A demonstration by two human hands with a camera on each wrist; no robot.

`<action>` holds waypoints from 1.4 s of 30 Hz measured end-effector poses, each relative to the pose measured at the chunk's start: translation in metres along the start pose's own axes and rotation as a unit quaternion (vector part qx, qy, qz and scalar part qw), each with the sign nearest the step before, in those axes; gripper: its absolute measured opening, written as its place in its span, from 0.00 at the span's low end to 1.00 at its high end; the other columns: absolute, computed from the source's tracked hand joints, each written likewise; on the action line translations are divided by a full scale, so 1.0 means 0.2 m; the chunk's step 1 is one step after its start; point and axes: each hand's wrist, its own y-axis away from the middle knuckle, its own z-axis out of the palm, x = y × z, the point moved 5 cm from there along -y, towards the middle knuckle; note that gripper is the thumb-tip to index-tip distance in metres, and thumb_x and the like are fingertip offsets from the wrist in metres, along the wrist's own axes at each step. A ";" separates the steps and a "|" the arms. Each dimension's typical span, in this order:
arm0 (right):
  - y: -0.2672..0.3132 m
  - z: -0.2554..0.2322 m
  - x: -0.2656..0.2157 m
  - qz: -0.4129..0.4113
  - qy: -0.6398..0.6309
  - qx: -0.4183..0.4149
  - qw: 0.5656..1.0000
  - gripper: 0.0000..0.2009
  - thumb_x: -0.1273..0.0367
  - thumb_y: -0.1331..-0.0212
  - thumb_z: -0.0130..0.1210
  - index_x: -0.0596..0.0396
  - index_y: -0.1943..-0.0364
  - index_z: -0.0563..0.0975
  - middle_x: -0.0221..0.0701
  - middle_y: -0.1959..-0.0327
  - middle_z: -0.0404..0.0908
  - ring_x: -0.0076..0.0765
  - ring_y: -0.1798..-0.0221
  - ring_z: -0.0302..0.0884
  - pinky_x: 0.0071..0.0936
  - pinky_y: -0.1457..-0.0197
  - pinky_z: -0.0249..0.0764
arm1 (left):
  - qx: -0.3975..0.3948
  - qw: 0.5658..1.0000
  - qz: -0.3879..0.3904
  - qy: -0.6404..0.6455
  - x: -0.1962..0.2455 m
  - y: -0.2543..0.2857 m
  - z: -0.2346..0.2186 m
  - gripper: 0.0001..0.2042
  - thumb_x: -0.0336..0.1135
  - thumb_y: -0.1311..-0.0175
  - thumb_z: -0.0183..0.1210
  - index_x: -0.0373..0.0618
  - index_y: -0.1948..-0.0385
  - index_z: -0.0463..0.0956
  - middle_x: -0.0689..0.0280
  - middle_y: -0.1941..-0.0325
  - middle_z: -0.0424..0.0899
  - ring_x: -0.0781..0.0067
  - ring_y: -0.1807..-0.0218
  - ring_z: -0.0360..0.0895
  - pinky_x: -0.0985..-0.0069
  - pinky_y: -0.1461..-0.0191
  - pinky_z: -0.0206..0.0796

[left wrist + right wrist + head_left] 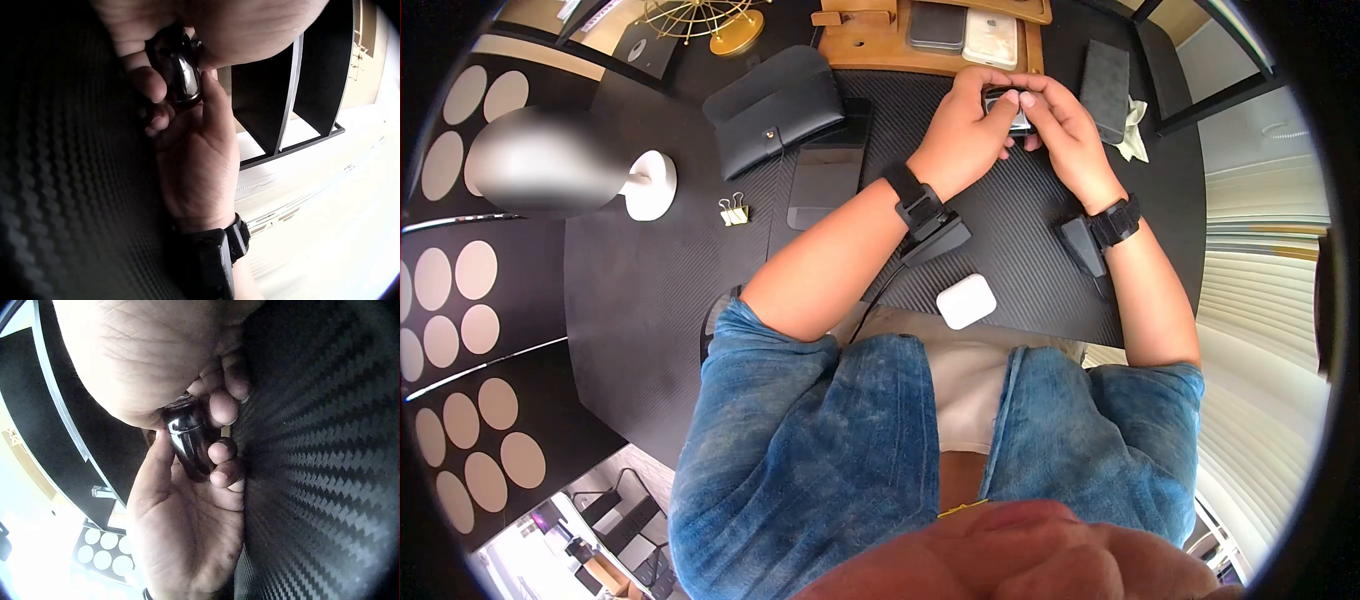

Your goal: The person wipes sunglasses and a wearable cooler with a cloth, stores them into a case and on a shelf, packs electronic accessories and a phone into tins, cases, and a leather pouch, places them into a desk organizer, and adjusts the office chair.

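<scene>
A small glossy dark object (1017,118) with rounded sides is gripped between both hands above the far part of the black table. The left hand (968,125) curls its fingers and thumb round one side, and the right hand (1065,135) does the same on the other. In the left wrist view the shiny object (185,74) shows between the fingers, with the right hand (199,169) below it. The right wrist view shows the object (189,440) with a bright line across it, above the left palm (194,531). Fingers hide part of it.
A white case (966,301) lies near the table's front edge. Left of the arms are a black pouch (775,110), a dark phone (825,185), a binder clip (735,210) and a white-based lamp (650,186). Behind stands a wooden tray (870,55); a grey case (1106,90) lies right.
</scene>
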 end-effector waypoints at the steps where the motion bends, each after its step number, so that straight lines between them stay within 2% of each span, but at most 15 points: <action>1: 0.00 0.00 0.00 0.001 -0.001 0.002 1.000 0.16 0.62 0.28 0.50 0.56 0.43 0.74 0.24 0.62 0.80 0.15 0.66 0.72 0.15 0.65 0.71 | 0.001 1.000 0.000 -0.001 0.00 0.00 0.00 0.16 0.37 0.28 0.54 0.33 0.49 0.67 0.60 0.64 0.79 0.77 0.72 0.79 0.79 0.71 0.75; 42: 0.00 0.00 -0.01 -0.004 0.002 0.000 1.000 0.16 0.62 0.28 0.49 0.56 0.43 0.74 0.25 0.60 0.80 0.15 0.67 0.72 0.15 0.65 0.71 | 0.001 1.000 0.008 0.007 -0.02 -0.01 0.00 0.16 0.37 0.28 0.54 0.33 0.49 0.66 0.59 0.65 0.80 0.76 0.73 0.80 0.79 0.72 0.75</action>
